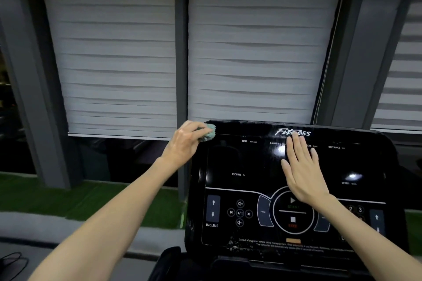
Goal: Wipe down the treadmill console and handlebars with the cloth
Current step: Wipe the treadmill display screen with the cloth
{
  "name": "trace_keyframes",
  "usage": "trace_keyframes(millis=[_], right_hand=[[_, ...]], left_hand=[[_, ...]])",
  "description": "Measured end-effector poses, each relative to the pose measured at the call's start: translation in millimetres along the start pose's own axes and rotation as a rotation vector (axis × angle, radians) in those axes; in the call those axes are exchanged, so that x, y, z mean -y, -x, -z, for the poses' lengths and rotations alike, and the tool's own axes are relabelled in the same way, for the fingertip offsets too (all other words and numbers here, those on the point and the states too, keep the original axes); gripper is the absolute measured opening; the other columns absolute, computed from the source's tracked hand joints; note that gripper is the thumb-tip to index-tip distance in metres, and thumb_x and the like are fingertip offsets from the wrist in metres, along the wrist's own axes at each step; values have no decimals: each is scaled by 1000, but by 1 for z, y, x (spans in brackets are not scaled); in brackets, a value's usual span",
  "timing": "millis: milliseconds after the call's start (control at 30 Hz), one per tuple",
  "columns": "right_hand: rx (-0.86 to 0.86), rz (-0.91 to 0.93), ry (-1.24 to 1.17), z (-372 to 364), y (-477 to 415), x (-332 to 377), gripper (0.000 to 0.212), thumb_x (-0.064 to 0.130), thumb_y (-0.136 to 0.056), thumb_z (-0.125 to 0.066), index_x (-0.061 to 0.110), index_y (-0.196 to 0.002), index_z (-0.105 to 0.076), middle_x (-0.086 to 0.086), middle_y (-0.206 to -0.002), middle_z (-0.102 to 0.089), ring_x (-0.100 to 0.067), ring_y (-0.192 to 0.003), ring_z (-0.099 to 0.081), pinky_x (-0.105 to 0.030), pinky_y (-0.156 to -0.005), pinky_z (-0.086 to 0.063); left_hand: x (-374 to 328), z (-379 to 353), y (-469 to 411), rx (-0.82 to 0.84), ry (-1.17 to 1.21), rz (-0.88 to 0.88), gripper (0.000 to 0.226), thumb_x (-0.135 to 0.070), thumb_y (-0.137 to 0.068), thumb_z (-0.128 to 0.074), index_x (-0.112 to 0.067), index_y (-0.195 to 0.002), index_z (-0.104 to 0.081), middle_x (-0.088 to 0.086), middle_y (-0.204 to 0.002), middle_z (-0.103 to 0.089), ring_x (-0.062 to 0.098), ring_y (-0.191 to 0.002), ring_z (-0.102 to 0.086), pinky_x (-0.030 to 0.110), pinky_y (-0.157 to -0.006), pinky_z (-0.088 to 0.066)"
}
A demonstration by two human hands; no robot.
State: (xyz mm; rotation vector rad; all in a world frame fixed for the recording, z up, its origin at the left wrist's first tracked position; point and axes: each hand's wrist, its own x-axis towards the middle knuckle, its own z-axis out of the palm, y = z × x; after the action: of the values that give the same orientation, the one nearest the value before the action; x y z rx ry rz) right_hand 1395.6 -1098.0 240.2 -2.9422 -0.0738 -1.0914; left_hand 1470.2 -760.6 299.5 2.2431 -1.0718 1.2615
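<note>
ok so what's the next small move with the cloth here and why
Probably drag the bunched teal cloth rightward along the top edge of the glossy black treadmill console. The left hand grips it at the upper left corner, with the whole panel lying to its right; the right hand, flat on the console, would need to lift.

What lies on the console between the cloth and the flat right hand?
Head view: only glossy console, bearing the TIME label and CALORIES label, between cloth and right hand.
</note>
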Motion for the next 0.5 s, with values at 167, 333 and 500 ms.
trace_keyframes(millis=[167, 333, 500], right_hand=[[-16, -10, 4, -1, -1, 1, 62, 42, -99, -9, 11, -152, 0, -4, -161, 7, -19, -148, 9, -47, -117, -11], [-10, -5, 9, 2, 0, 4, 64, 41, -99, -11, 7, -152, -7, -8, -161, 2, -23, -148, 1, -51, -115, -16], [10, -9, 5, 5, 0, 5, 65, 41, -99, -12, 5, -153, -10, -10, -161, -1, -27, -148, -3, -53, -114, -19]], left_hand=[[-13, -1, 39, 34, 23, -6, 59, 27, -61, -61, -5, -108, -74, 9, -105, -69, 27, -94, -61, 35, -76, -58], [-42, -13, 99, 34, 67, 13, 50, 19, -67, -63, -6, -108, -74, 6, -105, -69, 17, -100, -54, 25, -84, -54], [-63, -28, 155, 80, 148, 39, 37, 7, -82, -58, -9, -112, -70, 3, -109, -66, 18, -103, -55, 32, -78, -59]])
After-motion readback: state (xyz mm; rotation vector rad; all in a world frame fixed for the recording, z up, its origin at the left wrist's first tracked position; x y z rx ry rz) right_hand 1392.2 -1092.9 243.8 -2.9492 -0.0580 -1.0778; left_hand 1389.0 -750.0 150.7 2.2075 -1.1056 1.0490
